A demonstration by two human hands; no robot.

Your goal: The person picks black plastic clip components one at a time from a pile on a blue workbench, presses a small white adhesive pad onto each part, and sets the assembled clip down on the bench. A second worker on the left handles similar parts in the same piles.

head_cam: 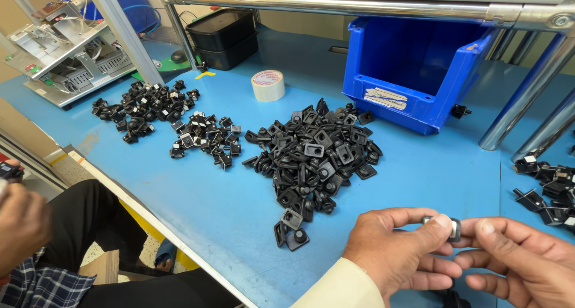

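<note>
While pinched between both thumbs at lower right, small black part (444, 226) sits off the table (197, 206), held jointly: left hand (400, 251) fingers (432, 226) closed narrow on it, right hand (527, 266) fingers likewise closed on its far side. Judged early to midway: big heap (314, 158) of plain black parts untouched mid-table; two smaller heaps (206, 139) and (144, 107) with white bits lie far left, apart; more such pieces (551, 188) at right edge. Blue bin (413, 74) behind, tape roll (268, 85) beside. Another person's hand (21, 224) at left edge.
</note>
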